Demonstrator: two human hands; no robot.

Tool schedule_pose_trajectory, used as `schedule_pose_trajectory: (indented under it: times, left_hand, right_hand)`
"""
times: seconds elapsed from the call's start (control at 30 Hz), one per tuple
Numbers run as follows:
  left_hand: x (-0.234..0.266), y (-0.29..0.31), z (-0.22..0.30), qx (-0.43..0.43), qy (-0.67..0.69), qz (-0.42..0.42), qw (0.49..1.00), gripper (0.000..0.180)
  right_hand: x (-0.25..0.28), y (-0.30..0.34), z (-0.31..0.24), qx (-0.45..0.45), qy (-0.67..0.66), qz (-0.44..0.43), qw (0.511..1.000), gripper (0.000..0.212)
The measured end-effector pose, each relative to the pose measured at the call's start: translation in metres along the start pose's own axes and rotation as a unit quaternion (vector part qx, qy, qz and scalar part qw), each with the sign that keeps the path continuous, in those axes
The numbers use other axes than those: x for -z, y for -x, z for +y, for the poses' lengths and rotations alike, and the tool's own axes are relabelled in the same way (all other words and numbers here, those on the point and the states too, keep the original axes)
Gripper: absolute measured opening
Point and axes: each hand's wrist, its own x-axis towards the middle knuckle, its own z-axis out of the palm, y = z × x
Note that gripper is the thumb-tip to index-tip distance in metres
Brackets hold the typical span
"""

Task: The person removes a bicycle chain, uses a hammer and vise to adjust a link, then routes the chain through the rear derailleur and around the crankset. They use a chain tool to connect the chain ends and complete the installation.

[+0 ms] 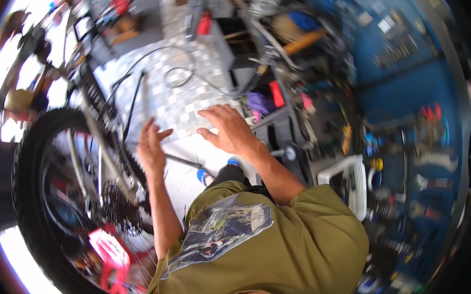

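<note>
Both of my hands are raised in front of me over the tiled floor point(182, 98), with nothing in them. My left hand point(152, 144) is open, its fingers pointing up and apart, close beside the frame of a bicycle point(94, 114). Slightly higher, my right hand point(228, 127) is open too, thumb apart from the fingers, reaching toward the left. At left the bicycle's rear wheel point(27, 156) stands near my left forearm, with its chain and cassette point(118, 210) showing. I cannot see either hand touching the bicycle.
A dark tool cart point(288, 118) with a purple cloth point(260, 102) stands ahead right. Beyond it, a cluttered bench holds tools and a white basket point(358, 181). Blue panels point(413, 66) carry hanging tools. A black cable point(191, 71) loops on the floor; a red stool point(113, 252) sits behind the wheel.
</note>
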Motion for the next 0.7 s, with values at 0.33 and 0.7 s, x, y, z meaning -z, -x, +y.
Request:
schedule_pose_trajectory:
  times: [0.33, 0.7]
  left_hand:
    - [-0.185, 0.028, 0.08, -0.199, -0.027, -0.358, 0.912, 0.024]
    - [-0.292, 0.123, 0.115, -0.222, -0.047, -0.514, 0.827, 0.028]
  right_hand:
    - [0.111, 0.204, -0.009, -0.244, -0.001, 0.087, 0.966, 0.048]
    - [0.172, 0.341, 0.013, -0.342, 0.064, 0.162, 0.923, 0.035]
